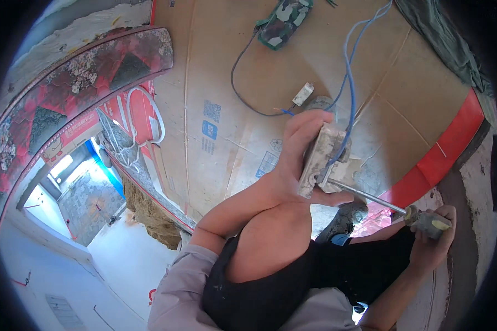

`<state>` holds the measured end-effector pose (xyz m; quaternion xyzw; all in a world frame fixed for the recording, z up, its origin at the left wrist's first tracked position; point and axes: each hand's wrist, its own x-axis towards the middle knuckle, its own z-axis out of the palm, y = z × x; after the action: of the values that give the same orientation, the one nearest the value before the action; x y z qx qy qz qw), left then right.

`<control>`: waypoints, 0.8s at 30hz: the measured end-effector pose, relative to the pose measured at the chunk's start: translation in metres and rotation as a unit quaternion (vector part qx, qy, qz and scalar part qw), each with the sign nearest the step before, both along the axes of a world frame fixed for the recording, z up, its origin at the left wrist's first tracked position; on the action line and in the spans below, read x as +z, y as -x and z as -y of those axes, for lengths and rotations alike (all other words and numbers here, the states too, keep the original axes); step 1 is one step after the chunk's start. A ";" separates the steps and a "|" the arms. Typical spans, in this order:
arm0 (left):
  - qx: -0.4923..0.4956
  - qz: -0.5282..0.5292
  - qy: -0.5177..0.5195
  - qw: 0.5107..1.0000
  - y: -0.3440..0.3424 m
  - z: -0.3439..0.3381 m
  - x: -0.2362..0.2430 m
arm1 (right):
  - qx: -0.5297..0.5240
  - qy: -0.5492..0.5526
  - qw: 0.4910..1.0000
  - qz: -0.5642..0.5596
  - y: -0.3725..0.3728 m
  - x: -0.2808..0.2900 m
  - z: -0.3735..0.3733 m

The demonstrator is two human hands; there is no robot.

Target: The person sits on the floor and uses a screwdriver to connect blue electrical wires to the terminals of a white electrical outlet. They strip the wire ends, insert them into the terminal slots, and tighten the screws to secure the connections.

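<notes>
The person's left hand point(291, 157) grips the grimy box point(323, 147) over the cardboard point(215, 60), likely steadying it against the screwdriver point(368, 195) reaching its near end; farther right, the right hand point(437, 243) has its grip closed around the handle point(425, 223), apparently for control.

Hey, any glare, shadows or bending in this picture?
Head view: glare whitens the small opening at left; the floral pad bows along the fisheye rim, corners black; soft shadow darkens the cardboard right of the pale block.
</notes>
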<state>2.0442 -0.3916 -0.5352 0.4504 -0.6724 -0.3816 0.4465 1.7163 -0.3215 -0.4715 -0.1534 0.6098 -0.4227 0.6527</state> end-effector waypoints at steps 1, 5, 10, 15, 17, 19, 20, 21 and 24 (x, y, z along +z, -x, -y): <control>0.001 -0.006 -0.002 1.000 0.000 0.000 0.000 | 0.000 -0.025 0.999 0.042 0.007 -0.001 -0.003; -0.008 -0.038 -0.034 0.999 0.001 -0.002 0.003 | 0.025 0.081 0.995 -0.045 -0.020 -0.004 0.007; -0.006 -0.044 -0.018 0.999 0.000 -0.001 0.003 | 0.009 -0.015 1.000 -0.001 0.001 -0.006 -0.007; 0.016 0.003 -0.013 1.000 0.001 -0.003 0.001 | -0.027 0.046 0.996 -0.077 -0.030 -0.004 0.012; 0.015 0.003 -0.013 1.000 0.000 -0.003 0.002 | -0.014 -0.012 0.999 -0.050 -0.010 -0.008 0.001; 0.013 0.000 0.000 1.000 0.001 -0.001 0.001 | -0.008 -0.015 1.000 -0.007 0.004 -0.010 -0.008; 0.014 -0.005 0.005 1.000 0.003 -0.001 0.000 | -0.006 0.000 1.000 0.007 0.004 -0.010 -0.009; 0.014 -0.008 0.009 1.000 0.004 -0.002 -0.002 | -0.004 0.049 0.999 0.005 -0.011 -0.006 0.002; 0.005 0.004 -0.018 1.000 0.002 -0.003 0.003 | 0.003 0.091 0.996 -0.018 -0.028 -0.001 0.016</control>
<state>2.0424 -0.3889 -0.5325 0.4637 -0.6646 -0.3897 0.4376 1.7442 -0.3376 -0.4722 -0.2218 0.5803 -0.4713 0.6260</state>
